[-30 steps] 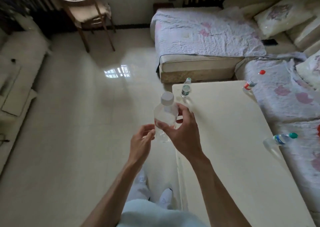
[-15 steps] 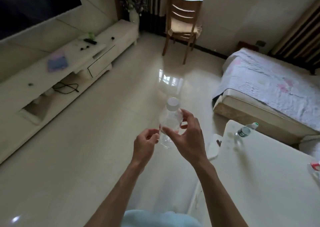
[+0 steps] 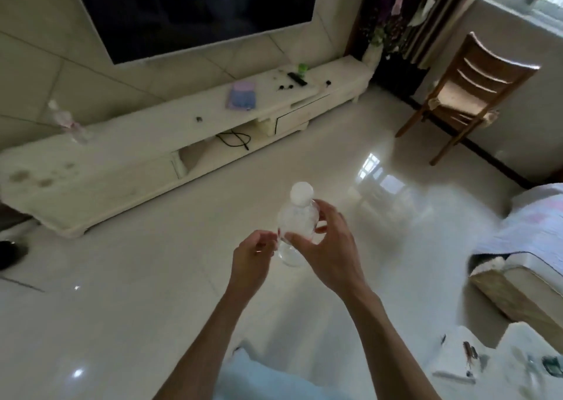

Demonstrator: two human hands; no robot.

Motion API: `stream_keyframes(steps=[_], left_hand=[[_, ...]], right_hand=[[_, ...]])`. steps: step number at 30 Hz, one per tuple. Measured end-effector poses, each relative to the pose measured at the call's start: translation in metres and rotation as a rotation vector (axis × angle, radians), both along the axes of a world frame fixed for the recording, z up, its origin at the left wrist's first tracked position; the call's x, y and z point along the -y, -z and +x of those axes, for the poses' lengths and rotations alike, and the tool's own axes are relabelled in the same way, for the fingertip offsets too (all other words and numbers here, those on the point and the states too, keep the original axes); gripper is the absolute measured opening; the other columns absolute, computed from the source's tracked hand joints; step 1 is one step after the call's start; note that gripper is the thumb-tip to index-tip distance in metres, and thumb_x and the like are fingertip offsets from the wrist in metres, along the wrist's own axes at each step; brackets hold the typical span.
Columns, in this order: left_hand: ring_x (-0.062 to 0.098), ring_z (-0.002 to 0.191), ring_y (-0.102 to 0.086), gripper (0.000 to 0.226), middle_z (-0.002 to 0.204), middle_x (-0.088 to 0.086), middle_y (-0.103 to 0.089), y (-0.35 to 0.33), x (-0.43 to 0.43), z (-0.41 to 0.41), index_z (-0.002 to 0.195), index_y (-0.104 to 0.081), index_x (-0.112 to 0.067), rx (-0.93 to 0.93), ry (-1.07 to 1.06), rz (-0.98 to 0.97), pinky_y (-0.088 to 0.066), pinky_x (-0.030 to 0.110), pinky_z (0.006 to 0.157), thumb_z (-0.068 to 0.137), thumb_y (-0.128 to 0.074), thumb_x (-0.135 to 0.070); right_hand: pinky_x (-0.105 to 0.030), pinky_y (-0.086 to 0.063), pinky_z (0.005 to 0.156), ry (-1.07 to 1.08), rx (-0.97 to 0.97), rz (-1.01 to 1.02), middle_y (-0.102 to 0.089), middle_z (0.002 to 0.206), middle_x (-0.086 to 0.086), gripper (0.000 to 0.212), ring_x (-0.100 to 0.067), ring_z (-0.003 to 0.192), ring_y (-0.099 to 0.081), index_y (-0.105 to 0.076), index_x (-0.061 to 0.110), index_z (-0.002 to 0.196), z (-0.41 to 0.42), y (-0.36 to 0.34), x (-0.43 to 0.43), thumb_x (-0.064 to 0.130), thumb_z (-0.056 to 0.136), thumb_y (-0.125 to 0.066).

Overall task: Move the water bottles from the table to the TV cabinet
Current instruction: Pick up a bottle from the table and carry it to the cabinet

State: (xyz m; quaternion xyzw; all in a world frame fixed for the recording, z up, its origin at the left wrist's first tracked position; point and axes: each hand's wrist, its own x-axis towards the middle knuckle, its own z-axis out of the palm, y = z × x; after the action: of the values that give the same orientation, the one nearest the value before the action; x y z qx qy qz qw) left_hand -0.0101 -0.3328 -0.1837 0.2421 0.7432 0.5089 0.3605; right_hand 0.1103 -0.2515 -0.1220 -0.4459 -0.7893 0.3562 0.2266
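Bottle (image 3: 297, 227) is in your right hand (image 3: 330, 253), held upright out in front of you over the bare floor (image 3: 152, 277), white cap (image 3: 301, 193) on top, clear body. Your right fingers (image 3: 327, 213) wrap the far side and the thumb presses the near side, so that hand is gripping it around the middle. Your left hand (image 3: 251, 261) sits just beside the bottle's lower part on the left, fingers curled loosely; can't tell if the fingertips actually touch the plastic, and it isn't clamped on anything. TV cabinet (image 3: 128, 155) runs along the far wall, well apart from the bottle, under the dark TV screen (image 3: 195, 12). One other bottle (image 3: 65, 122) already stands on the cabinet top toward the left end, blurred. Also on the cabinet top: a purple and blue pouch (image 3: 242, 96) near the middle, a black remote (image 3: 297, 78) and a small green item (image 3: 302, 68) further right. A black cable (image 3: 236, 139) lies in the open shelf below. Wooden chair (image 3: 466, 94) stands far right. Bed edge (image 3: 524, 247) with a patterned cover is on the right, and a table corner (image 3: 499, 366) with small blurred items shows near right.
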Motion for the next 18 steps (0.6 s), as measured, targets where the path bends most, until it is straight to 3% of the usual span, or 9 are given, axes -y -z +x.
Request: stream_keyframes(steps=[6,11,18], left_hand=[[0.014,0.087,-0.069,0.016,0.093,-0.002,-0.073,0.004,0.040,-0.079,0.096,-0.070,-0.013,-0.022,-0.249,-0.006,-0.053,0.025,0.080,0.093,-0.055,-0.014],[0.005,0.077,-0.065,0.015,0.084,-0.007,-0.070,0.012,0.071,-0.120,0.093,-0.069,-0.016,-0.045,-0.454,-0.020,-0.045,0.003,0.064,0.090,-0.056,-0.008],[0.006,0.079,-0.066,0.015,0.085,-0.008,-0.072,0.015,0.071,-0.174,0.090,-0.069,-0.017,-0.051,-0.636,-0.054,-0.047,0.007,0.066,0.088,-0.057,-0.008]], right_hand=[[-0.022,-0.047,0.083,-0.259,0.031,-0.023,-0.050,0.116,0.018,0.071,-0.005,0.104,-0.054,-0.041,0.034,0.130,-0.105,0.003,0.011,0.049,0.071,-0.077],[-0.012,-0.041,0.072,-0.448,0.046,-0.062,-0.052,0.114,0.018,0.068,-0.002,0.100,-0.054,-0.040,0.038,0.128,-0.170,0.012,0.022,0.051,0.070,-0.075],[-0.015,-0.044,0.075,-0.640,0.045,-0.080,-0.051,0.115,0.016,0.070,-0.003,0.098,-0.054,-0.040,0.037,0.130,-0.247,0.021,0.008,0.052,0.071,-0.075]])
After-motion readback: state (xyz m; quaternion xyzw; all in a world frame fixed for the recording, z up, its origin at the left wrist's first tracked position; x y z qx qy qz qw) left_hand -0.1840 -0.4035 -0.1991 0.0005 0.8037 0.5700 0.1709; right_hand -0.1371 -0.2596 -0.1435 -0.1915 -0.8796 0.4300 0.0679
